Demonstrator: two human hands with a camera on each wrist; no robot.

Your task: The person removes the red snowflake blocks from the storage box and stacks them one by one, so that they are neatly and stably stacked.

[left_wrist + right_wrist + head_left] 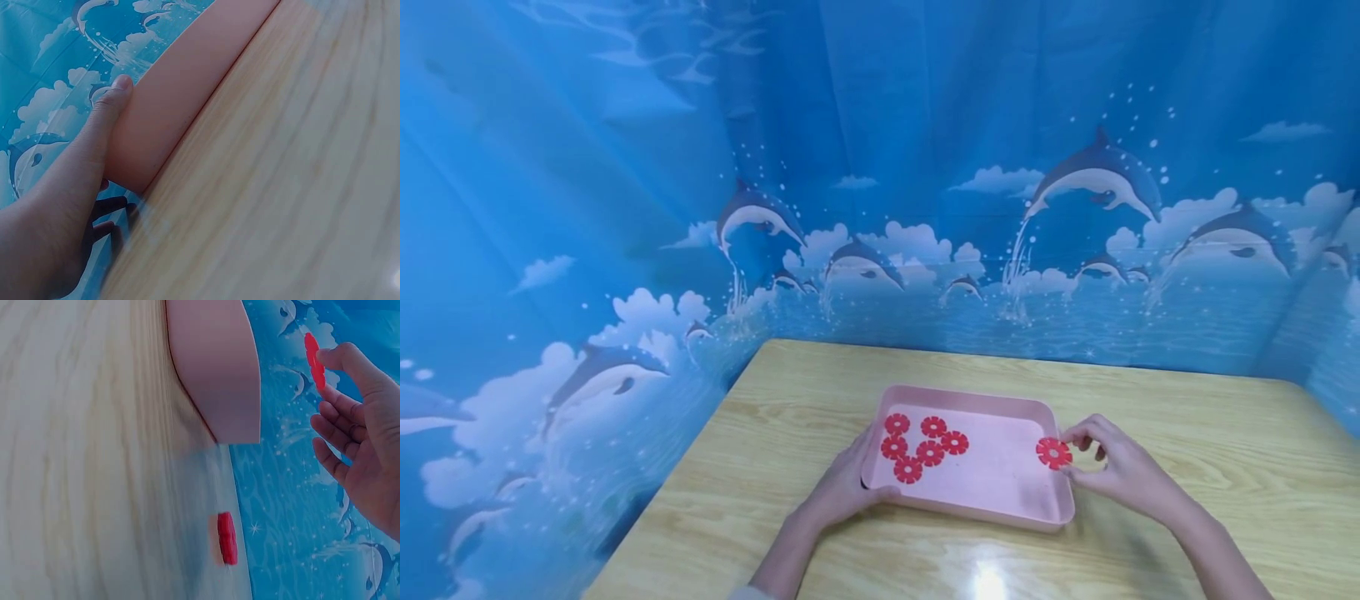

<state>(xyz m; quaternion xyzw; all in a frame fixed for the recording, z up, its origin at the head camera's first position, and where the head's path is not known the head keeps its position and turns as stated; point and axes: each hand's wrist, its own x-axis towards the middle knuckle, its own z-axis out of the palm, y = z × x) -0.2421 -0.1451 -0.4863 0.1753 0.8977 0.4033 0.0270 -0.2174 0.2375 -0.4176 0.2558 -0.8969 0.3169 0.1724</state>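
A pink tray (992, 492) lies on the wooden table, with several red notched discs (929, 453) flat in its left part. The left hand (842, 483) grips the tray's left end, thumb at the near-left corner; the left wrist view shows that hand (75, 169) against the tray wall (169, 94). Over the tray's right rim, the right hand (1120, 471) pinches one red disc (1053, 453) between thumb and finger. From the right wrist, this disc (315, 361) appears edge-on and raised, the hand's (369, 425) other fingers loosely bent.
A red piece (227, 539) stands on the table beyond the tray's end in the right wrist view; I cannot pick it out in the head view. The wooden table (760, 425) meets a blue dolphin-print curtain (887, 167) at its back and left.
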